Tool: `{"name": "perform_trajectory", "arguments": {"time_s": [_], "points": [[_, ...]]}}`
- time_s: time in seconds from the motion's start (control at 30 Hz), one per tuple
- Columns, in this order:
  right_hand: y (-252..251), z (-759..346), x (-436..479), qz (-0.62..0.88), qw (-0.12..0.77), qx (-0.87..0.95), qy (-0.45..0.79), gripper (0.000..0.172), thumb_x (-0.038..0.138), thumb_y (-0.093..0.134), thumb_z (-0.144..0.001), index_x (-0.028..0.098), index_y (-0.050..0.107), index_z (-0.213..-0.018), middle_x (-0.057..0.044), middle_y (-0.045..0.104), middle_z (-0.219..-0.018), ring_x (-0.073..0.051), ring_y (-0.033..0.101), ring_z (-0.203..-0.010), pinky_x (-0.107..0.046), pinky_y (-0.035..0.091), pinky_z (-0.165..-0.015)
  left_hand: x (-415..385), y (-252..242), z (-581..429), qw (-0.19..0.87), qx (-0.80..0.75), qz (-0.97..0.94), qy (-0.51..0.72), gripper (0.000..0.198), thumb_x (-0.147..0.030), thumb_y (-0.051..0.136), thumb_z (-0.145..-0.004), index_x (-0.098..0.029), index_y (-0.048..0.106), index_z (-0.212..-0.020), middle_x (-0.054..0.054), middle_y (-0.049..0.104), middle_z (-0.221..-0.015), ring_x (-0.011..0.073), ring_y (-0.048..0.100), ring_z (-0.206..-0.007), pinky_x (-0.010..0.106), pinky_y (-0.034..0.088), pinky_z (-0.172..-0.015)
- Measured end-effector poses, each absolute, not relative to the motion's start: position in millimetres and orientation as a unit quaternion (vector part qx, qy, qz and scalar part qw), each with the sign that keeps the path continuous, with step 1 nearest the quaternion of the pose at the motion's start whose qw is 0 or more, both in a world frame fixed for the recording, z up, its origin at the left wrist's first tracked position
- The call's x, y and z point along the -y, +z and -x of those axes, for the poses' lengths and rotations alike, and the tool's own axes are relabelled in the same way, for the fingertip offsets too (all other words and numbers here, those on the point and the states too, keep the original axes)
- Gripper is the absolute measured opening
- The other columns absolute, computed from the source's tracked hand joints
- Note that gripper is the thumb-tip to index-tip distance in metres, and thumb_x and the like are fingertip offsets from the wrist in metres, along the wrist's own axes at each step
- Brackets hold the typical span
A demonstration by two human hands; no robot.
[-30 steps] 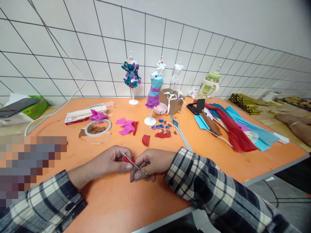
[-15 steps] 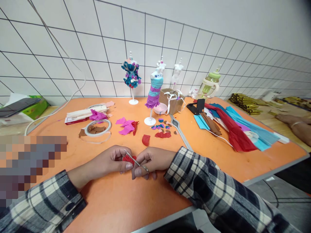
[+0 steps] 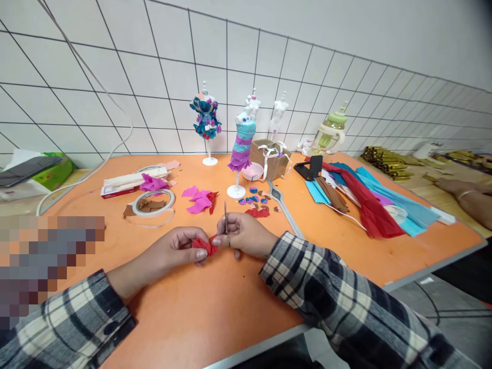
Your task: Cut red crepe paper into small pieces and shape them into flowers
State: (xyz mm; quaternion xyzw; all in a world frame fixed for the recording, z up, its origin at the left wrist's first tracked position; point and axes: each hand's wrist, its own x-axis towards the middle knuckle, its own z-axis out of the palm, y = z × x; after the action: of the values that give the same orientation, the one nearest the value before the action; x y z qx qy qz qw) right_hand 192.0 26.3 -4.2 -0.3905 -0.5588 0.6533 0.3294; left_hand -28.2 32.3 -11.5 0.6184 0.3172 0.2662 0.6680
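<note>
My left hand (image 3: pixel 180 247) is closed, pinching a crumpled piece of red crepe paper (image 3: pixel 203 246) between thumb and fingers. On the paper's right side, my right hand (image 3: pixel 246 233) touches its edge with thumb and fingertips. Small metal scissors (image 3: pixel 225 220) are held in that same hand, the blades pointing up and away from the paper. Beyond the right hand lie red paper scraps (image 3: pixel 257 212) and several shiny sequins (image 3: pixel 252 199). Pink paper pieces (image 3: pixel 200 199) lie farther to the left.
Small dress forms stand at the back, one wrapped in blue and purple paper (image 3: pixel 244 143), another in teal ruffles (image 3: pixel 206 118). A tape roll (image 3: pixel 154 202) lies left. Right are a cardboard box (image 3: pixel 272 161), a bottle (image 3: pixel 330 133), crepe sheets (image 3: pixel 378 210) and another person's hand (image 3: pixel 453 189).
My right hand has moved up and slightly right, and the scissors have swung from lying across the red paper to pointing upward. The loose red piece beyond is now hidden behind that hand.
</note>
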Motion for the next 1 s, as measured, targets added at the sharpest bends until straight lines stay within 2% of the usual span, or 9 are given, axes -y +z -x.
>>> {"name": "perform_trajectory", "arguments": {"time_s": [0.1,0.2,0.37,0.47,0.57,0.7,0.8,0.9,1.0], "points": [[-4,-197,-31,0.402,0.373,0.558,0.624,0.054,0.045,0.091,-0.054,0.02,0.05,-0.079,0.005,0.056,-0.071,-0.009,0.053,-0.06,-0.016,0.043,-0.038,-31,-11,27,0.691,-0.312,-0.582,0.293,0.031,-0.042,0.088,-0.072,-0.018,0.075,-0.085,0.0,0.068,-0.066,0.0106,0.059,-0.06,0.018,0.048,-0.058],[-6,-203,-38,0.423,0.368,0.567,0.604,0.052,0.042,0.09,-0.055,0.019,0.05,-0.078,0.004,0.058,-0.074,-0.009,0.052,-0.061,-0.016,0.04,-0.041,-29,-10,26,0.706,-0.31,-0.551,0.319,0.03,-0.04,0.09,-0.07,-0.018,0.075,-0.085,0.0,0.067,-0.063,0.0102,0.059,-0.056,0.018,0.047,-0.055],[-15,-210,-50,0.487,0.364,0.621,0.495,0.034,0.03,0.082,-0.068,0.019,0.051,-0.075,0.006,0.056,-0.068,-0.009,0.049,-0.061,-0.021,0.038,-0.054,-28,-8,23,0.702,-0.308,-0.545,0.341,0.03,-0.037,0.091,-0.07,-0.015,0.073,-0.077,0.0,0.066,-0.06,0.0096,0.057,-0.054,0.018,0.046,-0.053],[-23,-214,-56,0.542,0.369,0.644,0.395,0.024,0.026,0.078,-0.072,0.019,0.055,-0.074,0.004,0.058,-0.069,-0.011,0.052,-0.065,-0.024,0.04,-0.062,-29,-9,24,0.698,-0.317,-0.544,0.34,0.035,-0.038,0.091,-0.069,-0.016,0.072,-0.09,-0.001,0.065,-0.063,0.0097,0.057,-0.055,0.018,0.046,-0.052],[-27,-218,-60,0.557,0.376,0.641,0.37,0.019,0.027,0.075,-0.075,0.019,0.058,-0.08,0.001,0.066,-0.084,-0.013,0.058,-0.076,-0.028,0.044,-0.073,-30,-11,24,0.687,-0.338,-0.548,0.337,0.049,-0.037,0.09,-0.071,-0.02,0.065,-0.11,-0.004,0.065,-0.066,0.01,0.058,-0.055,0.018,0.045,-0.05],[-19,-220,-58,0.578,0.428,0.617,0.321,0.019,0.027,0.073,-0.075,0.021,0.059,-0.086,0.0,0.068,-0.094,-0.013,0.057,-0.078,-0.029,0.043,-0.076,-30,-12,23,0.667,-0.363,-0.566,0.319,0.052,-0.035,0.086,-0.075,-0.021,0.057,-0.116,-0.004,0.066,-0.067,0.0118,0.059,-0.056,0.02,0.045,-0.051],[-11,-214,-49,0.524,0.449,0.625,0.366,0.024,0.032,0.076,-0.074,0.02,0.057,-0.082,0.002,0.064,-0.084,-0.011,0.049,-0.066,-0.026,0.04,-0.066,-30,-12,20,0.648,-0.373,-0.591,0.304,0.051,-0.034,0.083,-0.078,-0.021,0.053,-0.117,-0.004,0.066,-0.067,0.0128,0.06,-0.057,0.022,0.046,-0.054],[-10,-202,-37,0.424,0.397,0.635,0.509,0.035,0.037,0.082,-0.067,0.019,0.055,-0.08,0.003,0.062,-0.078,-0.01,0.051,-0.064,-0.025,0.042,-0.064,-29,-11,15,0.63,-0.379,-0.612,0.29,0.054,-0.037,0.082,-0.078,-0.021,0.049,-0.118,-0.004,0.066,-0.07,0.0135,0.06,-0.059,0.025,0.049,-0.058],[-11,-192,-28,0.39,0.356,0.634,0.565,0.039,0.038,0.086,-0.064,0.018,0.056,-0.08,0.003,0.062,-0.077,-0.009,0.052,-0.063,-0.024,0.043,-0.063,-27,-11,11,0.623,-0.384,-0.615,0.293,0.061,-0.04,0.082,-0.078,-0.021,0.044,-0.122,-0.004,0.066,-0.07,0.0135,0.058,-0.059,0.026,0.048,-0.059]]}}
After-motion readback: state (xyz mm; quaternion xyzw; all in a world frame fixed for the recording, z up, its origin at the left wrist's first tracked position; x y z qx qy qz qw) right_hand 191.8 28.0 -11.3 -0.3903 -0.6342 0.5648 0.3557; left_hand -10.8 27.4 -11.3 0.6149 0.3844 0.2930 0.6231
